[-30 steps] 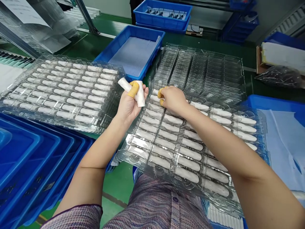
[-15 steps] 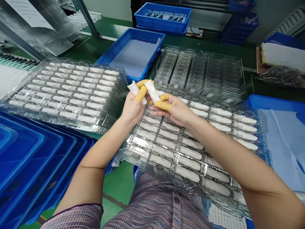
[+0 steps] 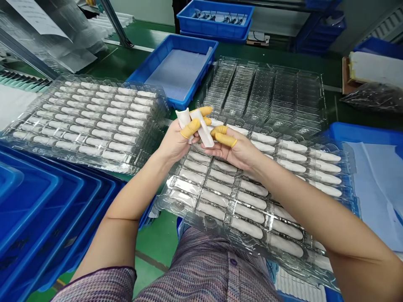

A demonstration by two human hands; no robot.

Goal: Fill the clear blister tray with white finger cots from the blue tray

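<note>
Yellow finger cots cover some fingertips of both hands. In my left hand, a short white curved shell-like piece is held under the thumb. A second white elongated piece slants between the hands, its upper end against my left fingers. My right hand has curled fingers at this piece's lower end; its thumb and forefinger are close to the edge. Below the hands lies a clear plastic blister tray with rows of white elongated pieces in its pockets.
At left stands a stack of clear trays with similar white pieces. Behind are clear trays and a blue bin lined with pale sheet. Nested blue bins fill the lower left. Another blue bin is at right.
The two white pieces have moved slightly right and down and turned a little. My right thumb and forefinger have shifted from across the second piece to its right edge.
</note>
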